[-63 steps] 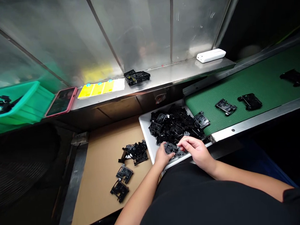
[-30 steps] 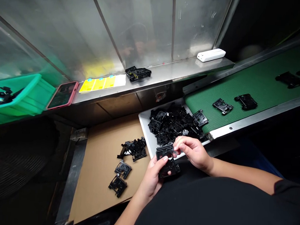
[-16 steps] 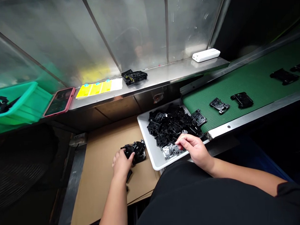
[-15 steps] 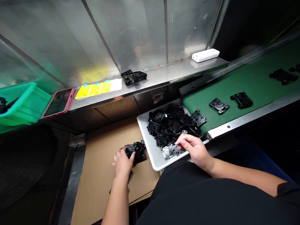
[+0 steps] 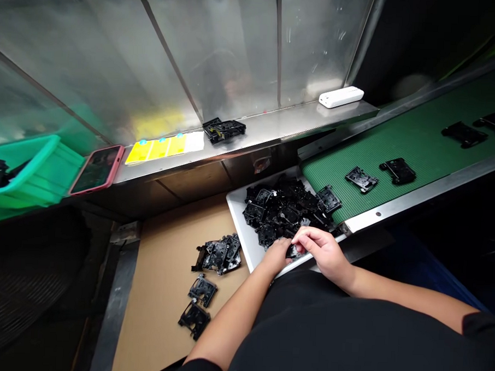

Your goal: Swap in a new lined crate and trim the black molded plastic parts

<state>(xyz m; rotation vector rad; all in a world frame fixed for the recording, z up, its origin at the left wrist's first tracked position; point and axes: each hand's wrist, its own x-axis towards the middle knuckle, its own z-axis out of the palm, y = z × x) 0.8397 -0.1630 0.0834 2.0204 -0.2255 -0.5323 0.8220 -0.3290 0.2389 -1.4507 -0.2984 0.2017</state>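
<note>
A white tray (image 5: pixel 245 237) holds a heap of black plastic molded parts (image 5: pixel 285 209), some with a silvery sheen. My left hand (image 5: pixel 277 256) reaches over the tray's near edge, thumb and fingers apart around a silvery part (image 5: pixel 296 252); its fingertips are partly hidden. Close beside it, my right hand (image 5: pixel 322 254) hovers over the near rim with fingers curled and thumb pressed against them. Whatever it pinches, if anything, is too small to make out. On the brown cardboard (image 5: pixel 166 247) to the left lie a pile of similar parts (image 5: pixel 220 254) and two separate ones (image 5: pixel 194 319).
A green conveyor belt (image 5: pixel 421 144) with several black parts meets the tray at the right. Above runs a metal ledge (image 5: pixel 283 124) bearing a white box-like device (image 5: pixel 340 96), stacked parts (image 5: pixel 224 130), a yellow label sheet (image 5: pixel 162 149) and a phone (image 5: pixel 96 170). A green bin (image 5: pixel 38 171) stands left.
My left hand has left the pile on the cardboard and moved right into the tray, uncovering the pile and two loose parts. My right hand stays almost in place, fingers still curled.
</note>
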